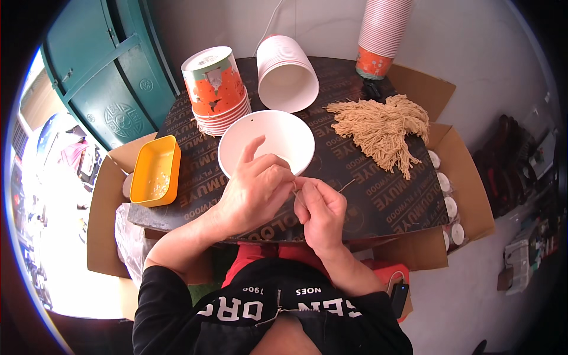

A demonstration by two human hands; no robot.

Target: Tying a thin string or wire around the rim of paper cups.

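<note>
A thin tan cord (pixel 347 186) runs between my two hands, its loose end sticking out past the right one. My left hand (pixel 255 188) pinches it, with one finger raised. Close beside it, my right hand (pixel 321 214) is closed on the same cord, thumb pressed against the fingers. Just beyond them a white paper bucket (pixel 236 145) stands with its mouth up and a small dark hole near its far rim. My left hand overlaps the bucket's near side, so whether the cord reaches the bucket is hidden.
Upside-down orange printed buckets (pixel 216 94) are stacked at the left, and a white stack (pixel 287 74) lies behind. A bundle of tan cords (pixel 387 127) is at the right, below a tall stack (pixel 381 41). A yellow tray (pixel 157 171) and cardboard boxes (pixel 464 195) flank the dark table (pixel 393 216).
</note>
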